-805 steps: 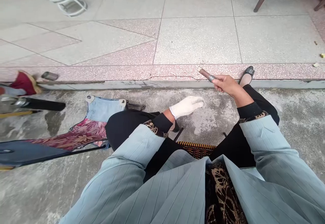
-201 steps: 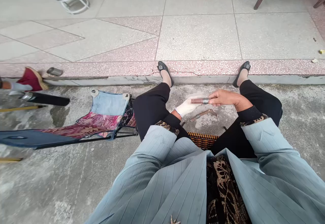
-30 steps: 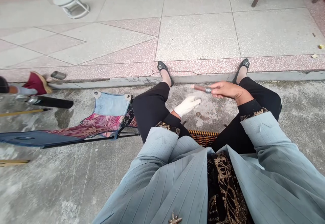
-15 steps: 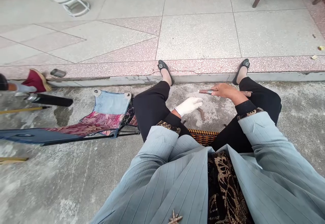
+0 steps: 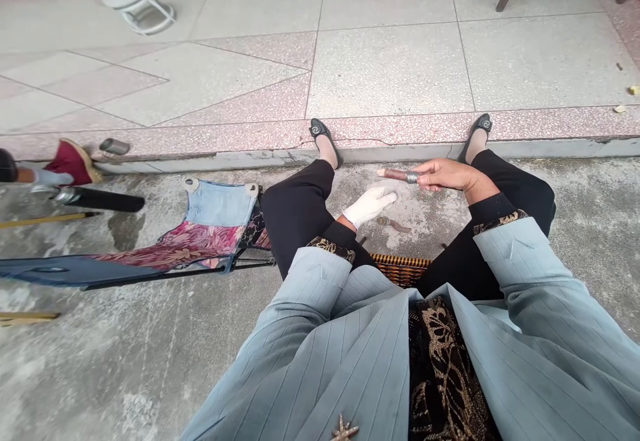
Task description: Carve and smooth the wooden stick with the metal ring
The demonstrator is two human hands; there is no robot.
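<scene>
My right hand (image 5: 443, 174) is bare and closed round a brown stick (image 5: 396, 174). Silver wire is wound about the stick just ahead of my fingers, and its pale tip points left. My left hand (image 5: 370, 206), in a white glove, is low between my knees with its fingers stretched to the right; I see nothing clearly gripped in it. Just below the glove is a short, curved brown piece (image 5: 397, 225), partly blurred; whether it touches the glove or the ground I cannot tell.
A woven seat edge (image 5: 400, 271) shows between my thighs. On the left are a folding fabric chair (image 5: 200, 227), a black tube (image 5: 107, 199), a yellow stick (image 5: 47, 219) and another person's red shoe (image 5: 73, 161). Ahead, a tiled step (image 5: 390, 131) runs across, with a white stool (image 5: 137, 1) beyond.
My right hand has lifted slightly and the stick's tip has moved left. The short brown piece has turned and sits lower, apart from my gloved fingertips. My left hand has barely shifted.
</scene>
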